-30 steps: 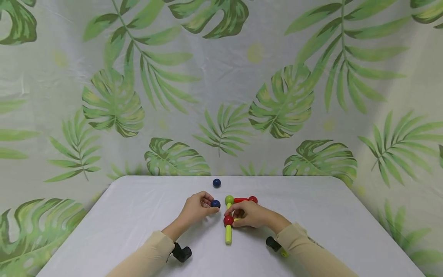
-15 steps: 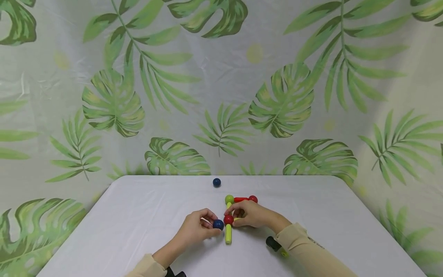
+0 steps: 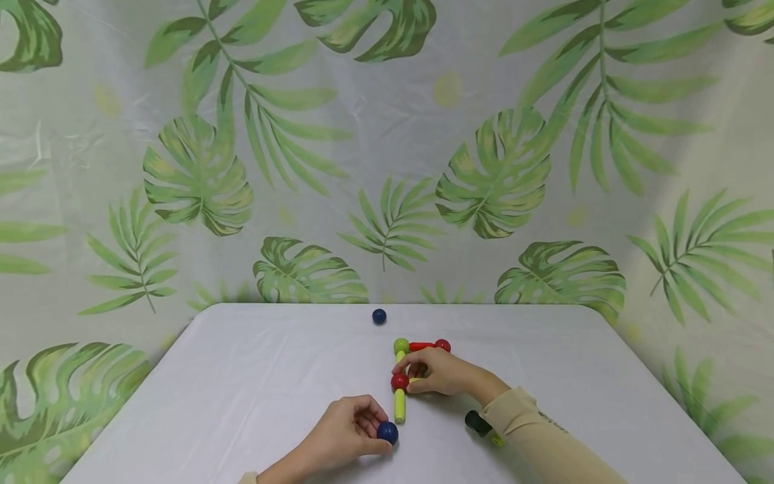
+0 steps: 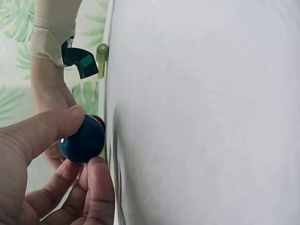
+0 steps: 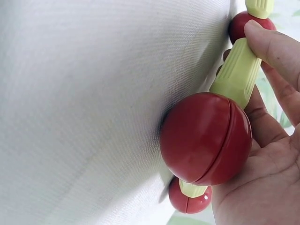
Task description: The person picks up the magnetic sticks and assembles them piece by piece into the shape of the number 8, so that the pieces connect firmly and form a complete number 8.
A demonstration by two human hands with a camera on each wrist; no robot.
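Observation:
My left hand (image 3: 351,430) pinches a dark blue ball (image 3: 388,433) between thumb and fingers, just below the near end of a yellow-green rod (image 3: 400,407). In the left wrist view the blue ball (image 4: 84,143) fills the grip. That rod runs into a red ball (image 3: 400,382), part of a joined ball-and-rod figure. My right hand (image 3: 444,371) holds the figure beside this red ball. The right wrist view has its thumb on a yellow-green rod (image 5: 236,75) between a small-looking red ball (image 5: 241,27) and a large-looking one (image 5: 204,138); the other fingers are partly hidden behind.
At the figure's far end, a green ball (image 3: 402,346) joins a red rod (image 3: 421,347) and another red ball (image 3: 443,345). A second blue ball (image 3: 379,316) lies near the back edge of the white table (image 3: 272,363). A yellow-green piece (image 3: 497,440) shows beside the right sleeve.
My left hand has brought the blue ball toward me, from beside the figure's upper part, past the red ball, to the rod's near end. My right hand has stayed in place.

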